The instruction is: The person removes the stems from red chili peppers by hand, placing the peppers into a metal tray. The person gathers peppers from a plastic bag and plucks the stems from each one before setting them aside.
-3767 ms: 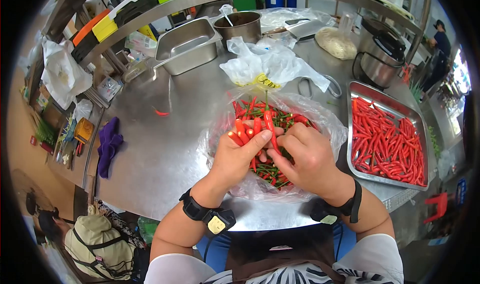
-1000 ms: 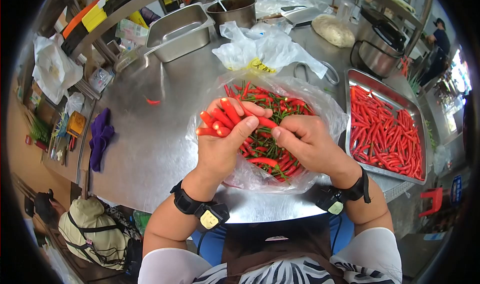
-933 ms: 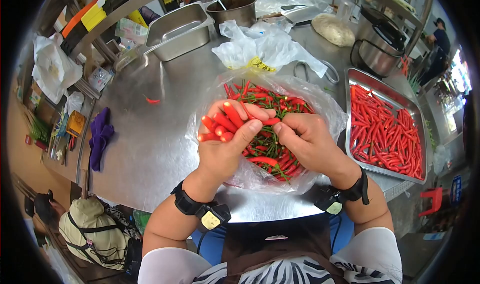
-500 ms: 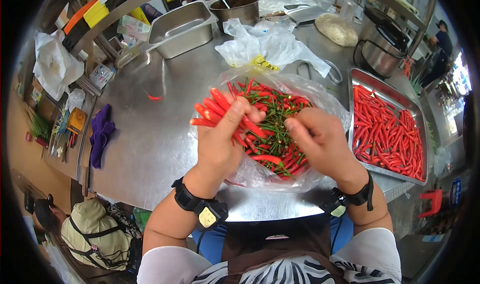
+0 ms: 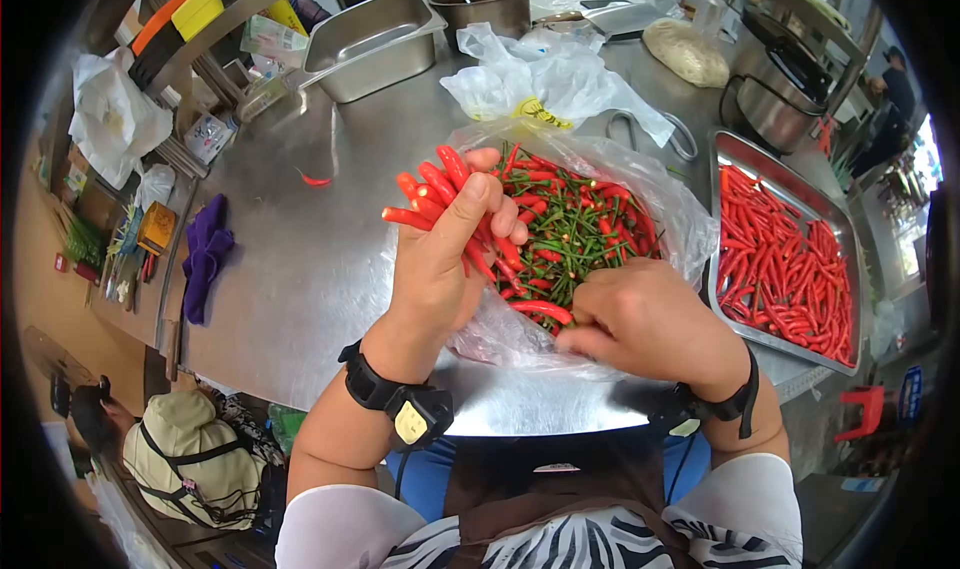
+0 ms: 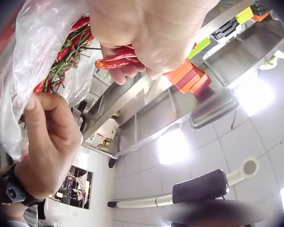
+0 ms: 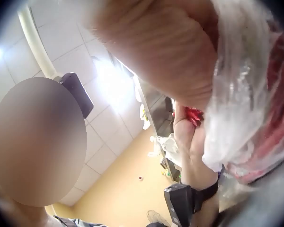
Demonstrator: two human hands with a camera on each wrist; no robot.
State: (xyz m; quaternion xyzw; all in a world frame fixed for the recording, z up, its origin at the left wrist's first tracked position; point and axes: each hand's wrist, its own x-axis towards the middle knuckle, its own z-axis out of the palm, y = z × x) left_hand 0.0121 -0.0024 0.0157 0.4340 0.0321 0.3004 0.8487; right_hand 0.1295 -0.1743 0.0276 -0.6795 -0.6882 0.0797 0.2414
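Observation:
In the head view my left hand (image 5: 440,239) holds a bunch of destemmed red chili peppers (image 5: 437,181), thumb across them, cut ends pointing up and left. Below and to its right, a clear plastic bag (image 5: 690,224) lies open, full of red chilies with green stems (image 5: 575,234). My right hand (image 5: 650,319) reaches into the near side of the bag with curled fingers. Its thumb and forefinger pinch at a chili (image 5: 543,311) by the bag's edge; the fingertips are partly hidden. In the left wrist view, the right hand (image 6: 52,137) pinches beside the bag film (image 6: 38,42).
A steel tray (image 5: 857,279) of stemless chilies stands at the right. Behind the bag lie a crumpled white bag (image 5: 550,79) and scissors (image 5: 683,137). A steel pan (image 5: 375,49), a pot (image 5: 485,9) and a cooker (image 5: 775,99) stand farther back. A single chili (image 5: 316,181) lies left.
Both hands worked on one chili between them a second ago; now they are apart. That chili has joined the left hand's bunch, and the right hand has gone down to the bag's near edge.

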